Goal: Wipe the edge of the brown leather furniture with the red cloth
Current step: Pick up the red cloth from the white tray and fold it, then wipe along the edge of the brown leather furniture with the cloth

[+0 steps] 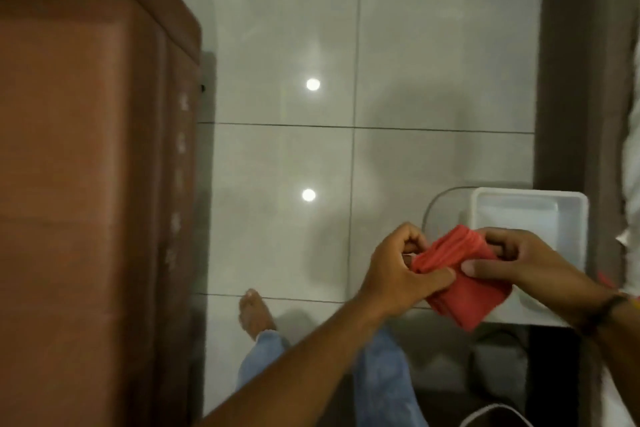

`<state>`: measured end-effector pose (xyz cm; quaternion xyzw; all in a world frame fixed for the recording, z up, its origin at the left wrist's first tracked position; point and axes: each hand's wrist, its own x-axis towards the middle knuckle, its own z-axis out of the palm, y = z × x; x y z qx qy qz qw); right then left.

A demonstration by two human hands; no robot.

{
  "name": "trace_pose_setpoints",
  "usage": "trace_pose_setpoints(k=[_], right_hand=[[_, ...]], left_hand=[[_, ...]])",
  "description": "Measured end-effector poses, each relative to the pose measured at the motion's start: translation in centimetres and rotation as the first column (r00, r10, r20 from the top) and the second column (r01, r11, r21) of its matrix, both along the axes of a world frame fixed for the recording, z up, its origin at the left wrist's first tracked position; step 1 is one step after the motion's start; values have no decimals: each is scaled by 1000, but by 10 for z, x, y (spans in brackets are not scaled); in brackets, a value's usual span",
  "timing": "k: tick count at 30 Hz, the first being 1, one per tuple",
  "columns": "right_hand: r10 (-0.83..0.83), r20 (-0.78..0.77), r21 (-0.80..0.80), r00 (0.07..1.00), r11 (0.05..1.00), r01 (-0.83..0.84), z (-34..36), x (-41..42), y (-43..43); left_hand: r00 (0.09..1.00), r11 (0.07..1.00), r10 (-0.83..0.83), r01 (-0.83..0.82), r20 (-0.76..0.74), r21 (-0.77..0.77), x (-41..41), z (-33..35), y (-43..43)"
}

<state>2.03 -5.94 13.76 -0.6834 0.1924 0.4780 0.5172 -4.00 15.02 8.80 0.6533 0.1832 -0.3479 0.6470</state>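
The red cloth (464,282) is bunched and folded between both hands at the lower right. My left hand (398,270) pinches its left end, and my right hand (530,263) grips its right side with thumb and fingers. The brown leather furniture (86,184) fills the left side of the view, its rounded edge (162,149) running top to bottom, well apart from the cloth. Both hands hover above the floor and a glass table.
A white plastic tub (571,204) sits on a glass table (436,208) right behind the hands. Glossy white floor tiles (294,45) lie between furniture and table. My bare foot (254,312) and jeans leg (381,374) stand below. A dark panel (575,62) rises at right.
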Motion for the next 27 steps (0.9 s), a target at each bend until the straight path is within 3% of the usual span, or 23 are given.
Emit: trace_pose_setpoints(k=[2, 5, 8, 11, 14, 16, 18, 21, 24, 27], right_hand=[[-212, -88, 122, 973, 967, 222, -10, -4, 49], [-489, -373, 292, 789, 745, 600, -36, -27, 135], [-521, -543, 386, 658, 541, 747, -63, -60, 221], [-511, -615, 374, 601, 482, 792, -82, -93, 298], [-479, -640, 319, 601, 545, 775, -95, -117, 356], [-487, -626, 285, 609, 585, 760, -106, -129, 381], [-529, -584, 246, 616, 608, 755, -119, -137, 400], [-576, -406, 173, 709, 714, 679, -142, -141, 419], [-521, -243, 83, 818, 829, 553, -167, -137, 439], [-424, -134, 43, 895, 900, 433, -196, -128, 463]], left_hand=[[969, 970, 239, -241, -71, -36, -12, 14, 40], [851, 863, 491, -504, -185, -25, -28, 16, 103], [765, 793, 597, -608, -240, 35, -47, 10, 170], [780, 798, 603, -591, -167, 120, -77, 1, 235], [904, 857, 427, -409, 15, 314, -101, -13, 292], [985, 825, 105, -162, 134, 541, -107, -22, 330], [961, 651, -175, -51, 215, 758, -102, -30, 369], [887, 381, -375, -119, 271, 917, -69, -41, 425], [829, 144, -552, -7, 86, 990, -37, -65, 469], [755, 41, -654, 97, -47, 994, -35, -95, 488]])
